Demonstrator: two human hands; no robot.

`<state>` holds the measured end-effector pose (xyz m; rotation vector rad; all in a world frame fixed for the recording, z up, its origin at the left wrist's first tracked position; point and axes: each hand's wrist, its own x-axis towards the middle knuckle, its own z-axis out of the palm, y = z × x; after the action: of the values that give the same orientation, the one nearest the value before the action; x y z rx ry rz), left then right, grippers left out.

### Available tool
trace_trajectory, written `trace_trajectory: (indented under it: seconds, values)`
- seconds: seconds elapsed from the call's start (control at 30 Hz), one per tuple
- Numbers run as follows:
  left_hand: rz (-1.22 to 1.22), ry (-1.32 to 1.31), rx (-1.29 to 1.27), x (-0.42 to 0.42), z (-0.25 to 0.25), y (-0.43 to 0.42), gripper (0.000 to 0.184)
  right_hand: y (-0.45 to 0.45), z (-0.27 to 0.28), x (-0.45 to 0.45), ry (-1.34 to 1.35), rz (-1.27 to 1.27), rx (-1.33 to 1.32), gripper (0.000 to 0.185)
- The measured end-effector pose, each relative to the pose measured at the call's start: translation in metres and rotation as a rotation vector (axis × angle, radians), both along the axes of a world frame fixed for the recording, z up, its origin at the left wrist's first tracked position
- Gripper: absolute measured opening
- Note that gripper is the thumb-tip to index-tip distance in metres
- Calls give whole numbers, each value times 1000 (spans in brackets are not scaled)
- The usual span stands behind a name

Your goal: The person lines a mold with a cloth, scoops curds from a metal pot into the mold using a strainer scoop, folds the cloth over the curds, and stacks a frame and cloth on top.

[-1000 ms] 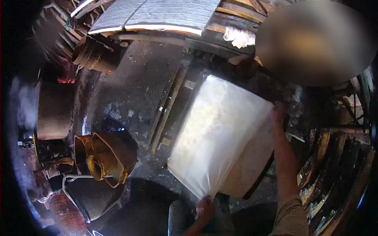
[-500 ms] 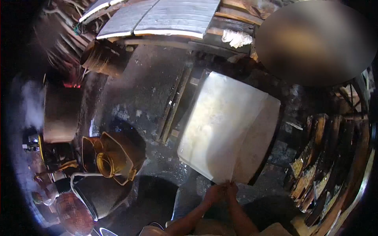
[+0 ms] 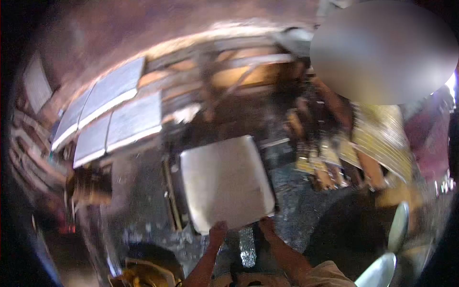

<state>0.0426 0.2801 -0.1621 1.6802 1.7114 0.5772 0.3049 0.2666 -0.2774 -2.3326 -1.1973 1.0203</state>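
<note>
In front of me is a pale, smooth rectangular sheet (image 3: 227, 182) with rounded corners, lying over a darker frame or support that shows along its right edge. My left hand (image 3: 218, 230) is closed at its near edge, left of the middle. At the near right corner, my right hand (image 3: 266, 225) is closed on the same edge. Both hands are somewhat blurred and the fingertips are hard to make out. What lies beneath the sheet is hidden.
Grey-white slabs (image 3: 112, 88) rest in rows on a wooden rack at the back left. Split wood with yellowish patterned pieces (image 3: 330, 160) stands at the right. Yellowish-brown containers (image 3: 148, 273) sit at the lower left. Pale green rounded objects (image 3: 399, 227) are at the lower right.
My hands were together at one near corner; now they are apart along the near edge. The view has swung right, and the sheet appears turned and further left.
</note>
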Motion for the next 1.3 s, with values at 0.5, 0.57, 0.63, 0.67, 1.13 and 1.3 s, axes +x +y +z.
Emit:
trace_trajectory:
  seconds: [0.5, 0.57, 0.63, 0.67, 1.13, 1.3]
  values:
    - [-267, -82, 104, 475, 365, 285, 57, -145, 213, 297, 1109, -634, 1059, 12]
    - [-257, -11, 91, 495, 364, 288, 54, -147, 243, 356, 719, -660, 961, 17]
    - [-272, -8, 82, 495, 365, 286, 53, -129, 292, 403, 613, -802, 1108, 14]
    - [-270, -11, 90, 487, 371, 275, 52, -122, 326, 425, 731, -810, 1136, 13]
    - [240, 37, 530, 62, 319, 74, 26, 50, 482, 240, 824, -100, 776, 38]
    - [432, 69, 455, -66, 192, 75, 22, 145, 349, 119, 983, -126, 545, 53]
